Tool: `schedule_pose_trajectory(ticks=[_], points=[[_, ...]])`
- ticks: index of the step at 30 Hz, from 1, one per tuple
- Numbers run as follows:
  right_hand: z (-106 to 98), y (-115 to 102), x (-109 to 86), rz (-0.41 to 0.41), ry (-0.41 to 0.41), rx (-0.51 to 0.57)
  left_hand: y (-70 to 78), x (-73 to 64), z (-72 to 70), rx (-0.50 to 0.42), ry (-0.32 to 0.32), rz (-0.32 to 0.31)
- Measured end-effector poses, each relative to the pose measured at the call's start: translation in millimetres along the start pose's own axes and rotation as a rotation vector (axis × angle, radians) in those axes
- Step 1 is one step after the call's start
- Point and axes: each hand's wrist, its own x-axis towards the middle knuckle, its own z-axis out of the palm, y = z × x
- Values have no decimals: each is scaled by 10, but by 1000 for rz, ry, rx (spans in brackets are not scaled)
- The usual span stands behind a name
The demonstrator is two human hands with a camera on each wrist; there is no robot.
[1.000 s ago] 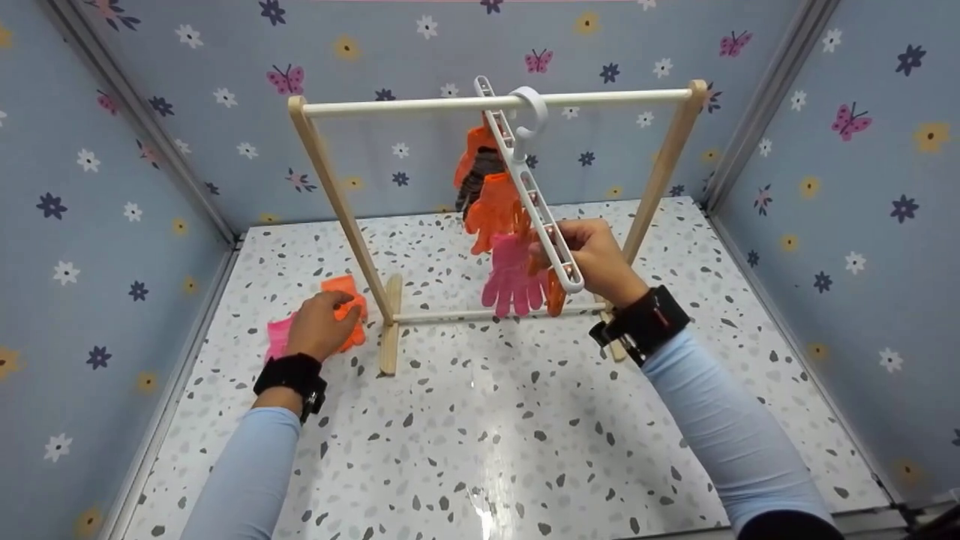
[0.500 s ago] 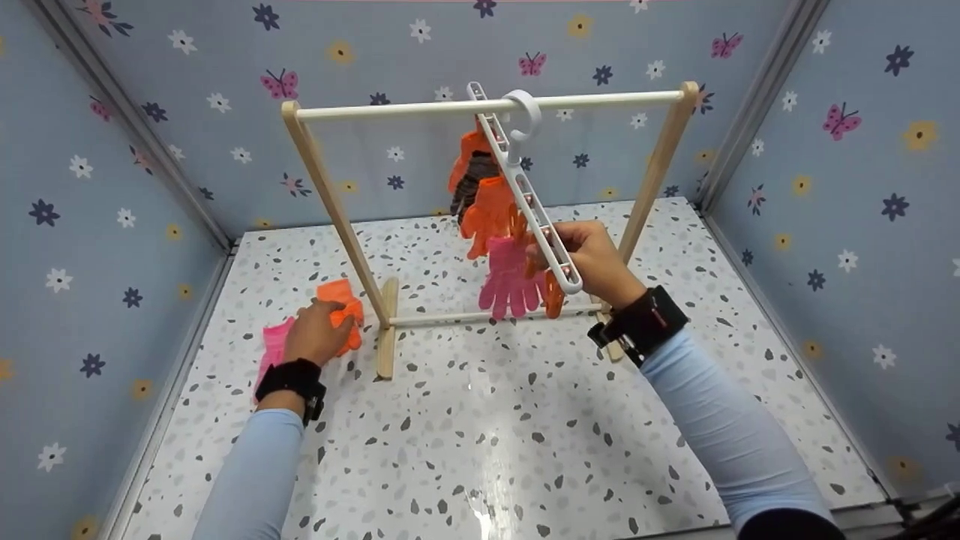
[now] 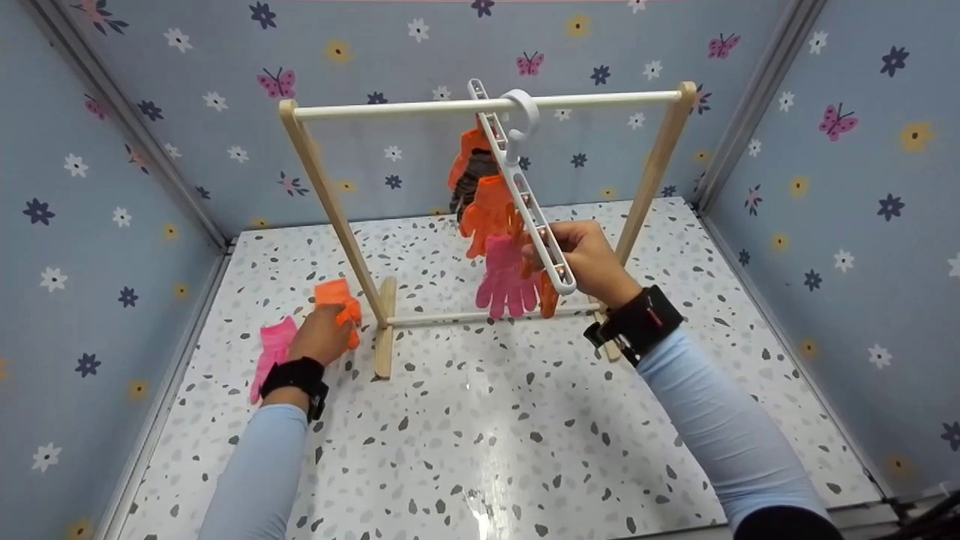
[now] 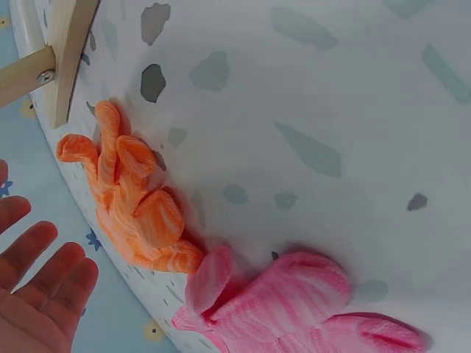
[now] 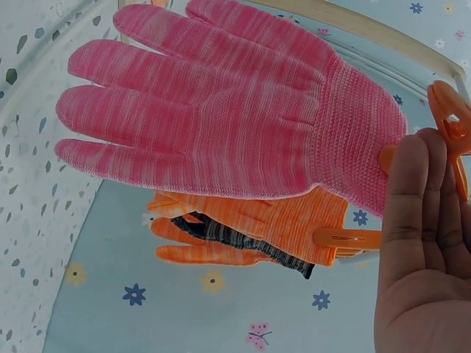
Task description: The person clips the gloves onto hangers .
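My left hand (image 3: 321,336) hovers at an orange knit glove (image 3: 332,291) on the speckled floor. In the left wrist view its relaxed fingers are apart from that glove. A pink glove (image 3: 274,339) lies beside it, partly behind the wrist. My right hand (image 3: 591,261) pinches an orange clothespin (image 3: 527,262) near the front end of the white hanger (image 3: 517,178); the clothespin sits at the cuff of a hanging pink glove (image 5: 221,110). Behind that hang orange gloves (image 3: 489,206) and a dark striped glove (image 3: 469,180). Another orange clothespin (image 3: 550,296) dangles from the hanger's front end.
A wooden rack with a white top rail (image 3: 405,109) carries the hanger by its hook (image 3: 529,112). The rack's left foot (image 3: 384,345) stands just right of the orange floor glove. Patterned walls (image 3: 247,150) close in the back and sides.
My left hand has shifted slightly, uncovering more of the pink glove on the floor. The right hand stays at the clothespin. The whole view has drifted slightly.
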Motion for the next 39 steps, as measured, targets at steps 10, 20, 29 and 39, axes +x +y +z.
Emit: schedule_pose_trajectory(ticks=[10,20,29,39], points=[[9,-5,-1,-14,-3,-10,-70,47,70,75,-2,44],[-2,-23,-8,-13,2,-21,-111,110,202,91,16,72],[3,-17,-11,-27,-17,-24,-172,225,278,136,-29,-20],[-3,-22,-20,-25,0,-26,-227,257,308,158,-27,-63]])
